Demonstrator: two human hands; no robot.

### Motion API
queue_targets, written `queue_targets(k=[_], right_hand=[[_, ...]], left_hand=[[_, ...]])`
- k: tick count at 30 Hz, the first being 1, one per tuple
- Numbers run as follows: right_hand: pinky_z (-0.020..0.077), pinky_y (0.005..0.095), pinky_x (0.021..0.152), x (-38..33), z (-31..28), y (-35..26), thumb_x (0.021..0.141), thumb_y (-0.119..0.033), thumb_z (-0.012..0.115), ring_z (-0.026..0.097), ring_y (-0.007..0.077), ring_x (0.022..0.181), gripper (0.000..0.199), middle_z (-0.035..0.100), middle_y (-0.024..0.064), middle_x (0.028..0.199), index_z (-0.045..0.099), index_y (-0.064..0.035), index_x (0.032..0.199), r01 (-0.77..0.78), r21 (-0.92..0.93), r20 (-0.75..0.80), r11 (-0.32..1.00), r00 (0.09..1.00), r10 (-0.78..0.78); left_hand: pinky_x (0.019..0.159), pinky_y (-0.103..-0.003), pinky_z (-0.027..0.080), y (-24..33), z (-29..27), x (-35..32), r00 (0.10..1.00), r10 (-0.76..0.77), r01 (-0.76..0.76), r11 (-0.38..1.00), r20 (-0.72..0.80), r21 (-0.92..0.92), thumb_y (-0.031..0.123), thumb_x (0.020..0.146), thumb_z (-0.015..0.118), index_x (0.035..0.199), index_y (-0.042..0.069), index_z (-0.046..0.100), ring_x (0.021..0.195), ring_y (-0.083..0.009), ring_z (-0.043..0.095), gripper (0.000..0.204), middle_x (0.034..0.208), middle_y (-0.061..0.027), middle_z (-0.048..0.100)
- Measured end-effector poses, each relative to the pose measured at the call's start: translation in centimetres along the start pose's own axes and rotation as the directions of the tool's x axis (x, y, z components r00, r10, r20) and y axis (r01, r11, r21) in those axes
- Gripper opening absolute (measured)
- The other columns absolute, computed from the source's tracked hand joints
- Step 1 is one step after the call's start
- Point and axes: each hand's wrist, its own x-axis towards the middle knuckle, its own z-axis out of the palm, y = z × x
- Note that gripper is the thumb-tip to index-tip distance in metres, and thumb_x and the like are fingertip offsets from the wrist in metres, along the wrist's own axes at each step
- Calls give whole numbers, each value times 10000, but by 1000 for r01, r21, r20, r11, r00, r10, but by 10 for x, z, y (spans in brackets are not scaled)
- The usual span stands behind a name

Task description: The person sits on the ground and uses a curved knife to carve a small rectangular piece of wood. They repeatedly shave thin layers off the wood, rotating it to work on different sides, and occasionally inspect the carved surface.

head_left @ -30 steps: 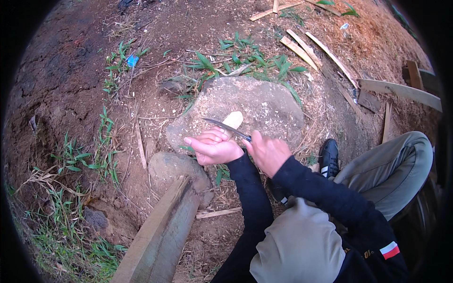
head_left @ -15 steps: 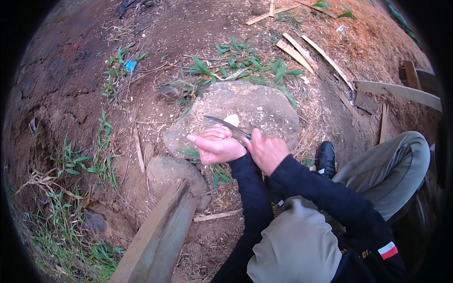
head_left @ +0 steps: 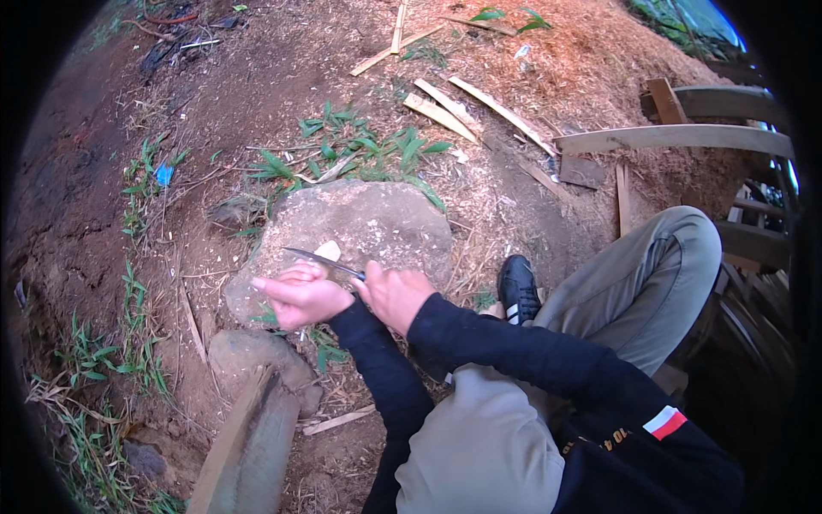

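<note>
My right hand (head_left: 394,295) is closed around the dark handle of a knife (head_left: 330,261). Its narrow blade points left, across the far side of my left hand (head_left: 301,295). Curled fingers and an outstretched thumb show on that left hand, which is closed at a small pale piece of wood (head_left: 328,250). The wood sticks out just beyond the blade; my fingers and the knife hide its lower part. Both hands are close together over a large flat stone (head_left: 385,218) sprinkled with pale shavings.
A smaller rock (head_left: 248,355) and a thick wooden beam (head_left: 240,445) stand at the near left. Loose wooden strips (head_left: 441,116) lie beyond the stone. Curved planks (head_left: 676,139) are at the right, past my bent knee (head_left: 685,236) and dark shoe (head_left: 517,289).
The whole view has swung to the right, so stone, hands and knife appear further left and slightly lower. Both hands keep almost the same pose, with the blade still beside the pale wood.
</note>
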Motion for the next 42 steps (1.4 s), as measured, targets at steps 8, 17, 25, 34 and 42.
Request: queue_targets(k=[8,17,25,34,42], right_hand=[[552,458,527,-12,10,-1,1001,-373,447,668,362,566,369,637,172,594,511,-30,882,-51,-55,111,997,992,57],[527,455,496,-38,-21,3,990,-339,491,648,368,531,354,607,190,555,528,-17,848,-9,-33,68,999,998,12],[527,436,475,-26,-13,-7,987,-344,499,642,340,502,350,596,151,528,514,-34,826,49,-128,53,991,998,-43],[559,441,593,23,-7,-27,912,-271,520,702,329,686,351,686,171,742,484,37,1079,95,-136,196,986,978,-67],[504,525,598,-7,-26,47,980,-475,452,628,468,673,509,610,264,675,539,26,952,-76,355,-95,932,989,117]], left_hand=[[418,-272,353,-12,-17,24,997,-41,32,991,-68,-127,293,1027,473,508,108,370,355,-110,336,560,426,0,367],[420,-289,390,-11,-37,27,1000,-3,-1,990,-28,-142,298,1028,462,508,114,343,348,-121,361,564,419,-5,366],[414,-284,384,-11,-34,16,996,-1,14,988,86,-156,280,1039,437,497,111,361,336,-131,367,573,409,-10,374],[396,-302,303,-8,-9,-7,996,-12,0,991,-88,-131,340,981,570,497,104,420,373,-130,371,559,427,-27,423],[393,-289,343,15,-22,-40,980,-48,60,997,193,-58,286,1013,513,475,107,398,347,-140,345,579,413,-7,336]])
